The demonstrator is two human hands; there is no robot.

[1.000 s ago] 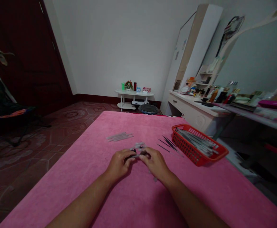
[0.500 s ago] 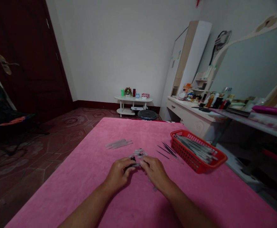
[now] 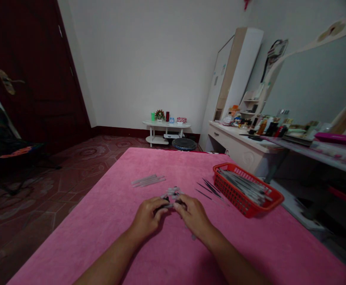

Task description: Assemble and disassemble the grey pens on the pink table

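My left hand (image 3: 150,213) is closed, its thumb and fingers pinching a slim grey pen-like tube (image 3: 169,206) that points right. A small black part shows by its fingertips. Close beside it, my right hand (image 3: 193,213) is closed too, thumb and fingertips together at the tube's right end; what they grip is mostly hidden. Just beyond both hands lies a small heap of whitish and black parts (image 3: 173,191). Farther left, several grey tubes (image 3: 148,181) lie side by side. To the right are several thin black rods (image 3: 210,188), resembling pen refills.
A red plastic basket (image 3: 244,206) full of long grey pen-like sticks (image 3: 244,184) stands at the right on the pink cloth (image 3: 101,237). A white dressing table (image 3: 235,138) with bottles is beyond it. A small clear piece (image 3: 193,237) lies by my right wrist.
My right fingertips have shifted slightly at the tube's end, and a dark gap now shows between thumb and fingers. My left hand has barely moved.
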